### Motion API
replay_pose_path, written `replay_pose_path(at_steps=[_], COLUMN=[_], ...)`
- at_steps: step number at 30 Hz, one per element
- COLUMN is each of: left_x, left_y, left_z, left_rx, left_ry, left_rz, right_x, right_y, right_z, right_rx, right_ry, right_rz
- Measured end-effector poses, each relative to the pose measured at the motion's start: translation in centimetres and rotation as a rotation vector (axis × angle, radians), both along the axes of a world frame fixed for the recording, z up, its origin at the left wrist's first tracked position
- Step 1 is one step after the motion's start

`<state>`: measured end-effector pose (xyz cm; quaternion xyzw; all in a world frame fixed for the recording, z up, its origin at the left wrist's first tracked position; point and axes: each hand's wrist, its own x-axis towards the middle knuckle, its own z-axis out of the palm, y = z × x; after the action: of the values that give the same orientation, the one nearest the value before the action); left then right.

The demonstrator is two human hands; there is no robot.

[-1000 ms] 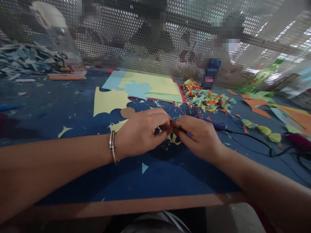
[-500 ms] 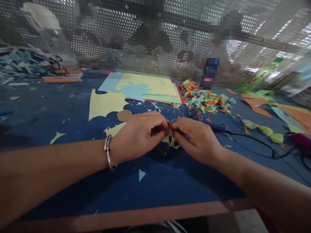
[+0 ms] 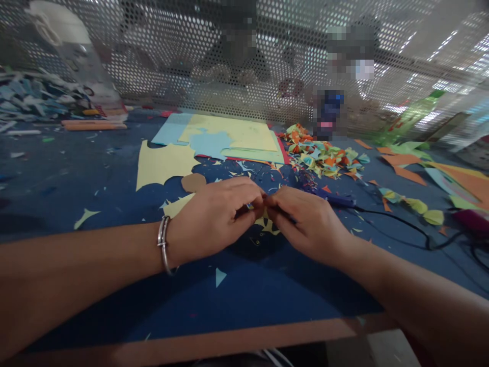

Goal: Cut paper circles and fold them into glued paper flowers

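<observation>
My left hand [image 3: 219,211], with a silver bangle at the wrist, is closed in a pinch over the table. Its fingertips meet those of my right hand [image 3: 311,219], which is pinched too. Whatever lies between the fingertips is too small and hidden to make out. Just below them are yellow paper offcuts [image 3: 270,227] on the dark blue tabletop [image 3: 244,300]. Left of my left hand lie a notched yellow sheet [image 3: 164,165] and a rounded brown piece [image 3: 193,182]. Beyond my right hand lies a blue-purple tool [image 3: 340,200] with a black cord.
Stacked coloured paper [image 3: 244,132] lies at the back, beside a heap of folded paper pieces [image 3: 321,155]. A clear bottle [image 3: 89,76] stands far left near paper strips [image 3: 34,99]. Orange scraps [image 3: 405,163] lie right. A perforated metal screen [image 3: 168,66] closes off the back; people are behind it.
Both hands stay pinched together in nearly the same place. The view has shifted slightly, with the left wrist and bangle a little further left. The loose papers lie as before.
</observation>
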<state>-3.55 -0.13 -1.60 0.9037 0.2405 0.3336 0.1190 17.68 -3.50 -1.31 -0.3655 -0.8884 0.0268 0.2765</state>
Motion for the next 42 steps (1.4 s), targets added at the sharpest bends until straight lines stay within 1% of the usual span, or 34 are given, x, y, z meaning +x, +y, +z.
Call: replay_pose_path(at_steps=[4, 8, 14, 17, 19, 22, 24, 26, 27, 29, 32, 34, 36, 39, 42], left_x=[0.2, 0.3, 0.4, 0.4, 0.4, 0.2, 0.1, 0.0, 0.1, 0.1, 0.1, 0.0, 0.0, 0.0, 0.0], left_y=[-0.1, -0.1, 0.2, 0.5, 0.7, 1.1, 1.2, 1.3, 1.3, 1.4, 1.5, 1.6, 1.6, 1.5, 1.4], left_z=[0.1, -0.1, -0.5, -0.5, -0.5, -0.5, -0.5, -0.4, -0.4, -0.3, -0.4, -0.5, -0.6, -0.5, -0.2], left_rx=[-0.158, -0.24, -0.458, -0.518, -0.532, -0.561, -0.578, -0.578, -0.575, -0.57, -0.551, -0.538, -0.544, -0.599, -0.638], left_ry=[-0.033, -0.095, -0.133, -0.146, -0.164, -0.187, -0.203, -0.223, -0.237, -0.253, -0.257, -0.261, -0.283, -0.319, -0.349], left_rz=[-0.003, -0.005, 0.028, 0.045, 0.061, 0.095, 0.107, 0.106, 0.102, 0.097, 0.103, 0.11, 0.112, 0.117, 0.165], right_x=[0.1, 0.3, 0.4, 0.5, 0.9, 2.9, 5.2, 7.8, 9.1, 11.4, 13.2, 13.4, 13.0, 11.8, 10.6], right_y=[0.0, 0.0, -0.1, -0.3, -0.4, -0.3, 0.3, 1.1, 1.6, 2.5, 3.5, 3.9, 3.9, 3.6, 3.0], right_z=[0.0, 0.1, 0.1, 0.4, 1.0, 2.3, 3.1, 3.6, 3.5, 3.1, 1.9, 1.4, 1.4, 2.2, 3.3], right_rx=[0.005, 0.02, -0.02, -0.035, -0.038, 0.006, 0.013, 0.01, -0.005, -0.045, -0.101, -0.133, -0.16, -0.194, -0.172], right_ry=[-0.015, 0.013, 0.044, 0.058, 0.039, -0.012, -0.089, -0.151, -0.194, -0.287, -0.387, -0.441, -0.48, -0.498, -0.427], right_rz=[-0.002, -0.01, -0.009, -0.01, -0.038, -0.145, -0.247, -0.348, -0.368, -0.328, -0.31, -0.321, -0.354, -0.42, -0.442])
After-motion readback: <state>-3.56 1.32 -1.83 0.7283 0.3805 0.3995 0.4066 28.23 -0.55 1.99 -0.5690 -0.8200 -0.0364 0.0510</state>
